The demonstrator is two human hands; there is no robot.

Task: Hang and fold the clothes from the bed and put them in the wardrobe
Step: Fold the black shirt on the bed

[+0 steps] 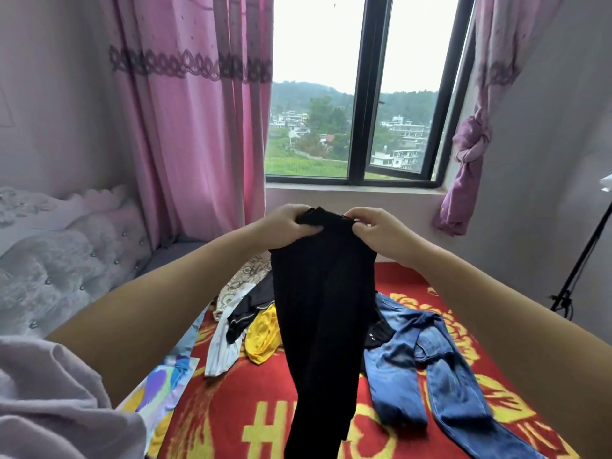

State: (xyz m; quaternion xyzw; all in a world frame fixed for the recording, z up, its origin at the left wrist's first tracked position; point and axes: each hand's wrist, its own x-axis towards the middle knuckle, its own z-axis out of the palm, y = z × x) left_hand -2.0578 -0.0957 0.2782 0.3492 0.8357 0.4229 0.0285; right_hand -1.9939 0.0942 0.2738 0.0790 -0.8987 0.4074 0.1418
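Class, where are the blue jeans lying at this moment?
In the head view, the blue jeans lie on the red bedspread, right of the black garment held up by both hands.

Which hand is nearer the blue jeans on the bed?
Right. The right hand grips the black garment above the blue jeans; the left hand holds it farther left.

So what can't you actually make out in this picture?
- Head view: the black garment held up by the left hand and right hand hides its own shape; its lower end is cut off by the bottom edge.
- It covers part of the clothes pile behind, including the yellow garment.
- The blue jeans run out of frame at the bottom.
- No wardrobe in view.
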